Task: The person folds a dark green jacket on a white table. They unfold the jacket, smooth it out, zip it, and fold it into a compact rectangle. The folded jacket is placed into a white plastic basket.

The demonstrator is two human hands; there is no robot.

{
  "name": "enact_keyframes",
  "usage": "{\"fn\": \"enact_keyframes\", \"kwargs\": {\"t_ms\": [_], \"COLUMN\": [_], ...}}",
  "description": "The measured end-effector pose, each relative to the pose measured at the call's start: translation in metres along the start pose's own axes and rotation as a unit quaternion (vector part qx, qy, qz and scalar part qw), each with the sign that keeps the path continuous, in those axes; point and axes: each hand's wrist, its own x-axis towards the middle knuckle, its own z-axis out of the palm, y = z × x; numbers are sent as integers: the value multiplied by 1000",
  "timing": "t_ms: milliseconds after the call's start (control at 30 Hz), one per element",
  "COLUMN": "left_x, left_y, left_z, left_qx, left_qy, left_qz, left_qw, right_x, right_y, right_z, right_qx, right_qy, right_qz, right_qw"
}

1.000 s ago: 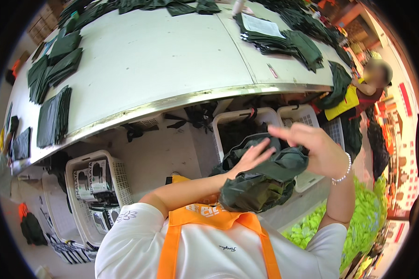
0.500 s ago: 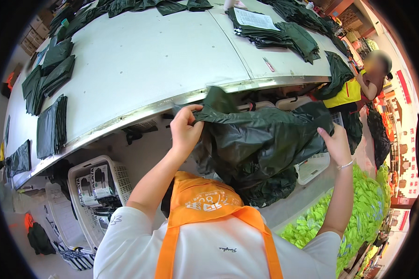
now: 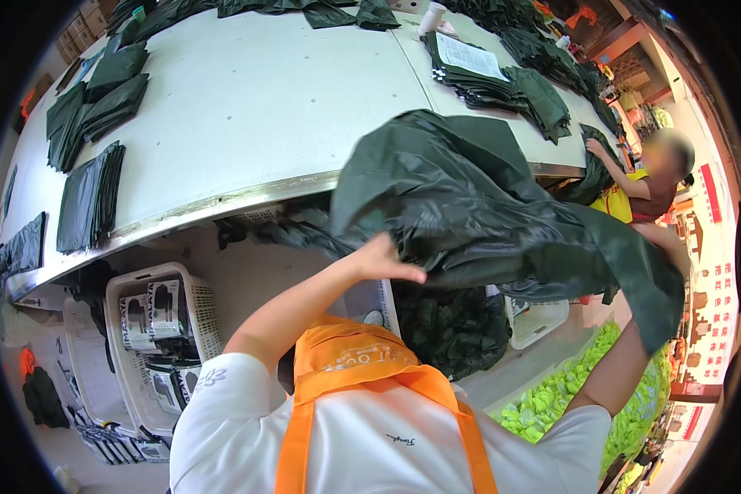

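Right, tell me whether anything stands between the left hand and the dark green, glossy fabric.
Nothing visible does: the left hand is at the near edge of the dark green, glossy fabric, though its grip is unclear.

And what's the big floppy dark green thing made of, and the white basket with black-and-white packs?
The dark green thing looks like thin coated cloth or plastic sheet: soft shine, crinkly folds. The white basket is probably hard plastic, fairly smooth: its walls stand stiff, with neat holes.
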Motion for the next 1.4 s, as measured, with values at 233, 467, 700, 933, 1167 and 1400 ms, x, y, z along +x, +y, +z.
{"fn": "enact_keyframes", "kwargs": {"t_ms": [233, 467, 700, 933, 1167, 1400], "left_x": [98, 47, 31, 37, -13, -75], "left_y": [28, 76, 55, 55, 108, 156], "left_z": [-2, 6, -53, -85, -220, -239], "left_qx": [-84, 221, 40, 28, 146, 356], "left_qy": [-20, -148, 138, 223, 336, 354], "left_qz": [-7, 221, -31, -102, 37, 74], "left_qw": [996, 938, 989, 969, 930, 862], "right_x": [-11, -8, 52, 12, -44, 2], "right_y": [103, 172, 116, -35, 75, 62], "right_z": [89, 181, 187, 251, 216, 148], "right_qx": [473, 613, 447, 83, -103, -33], "right_qy": [-252, -132, 332, -356, -283, 218], "right_qz": [455, 327, 176, -351, -120, -223], "right_qw": [711, 707, 812, 862, 946, 949]}}
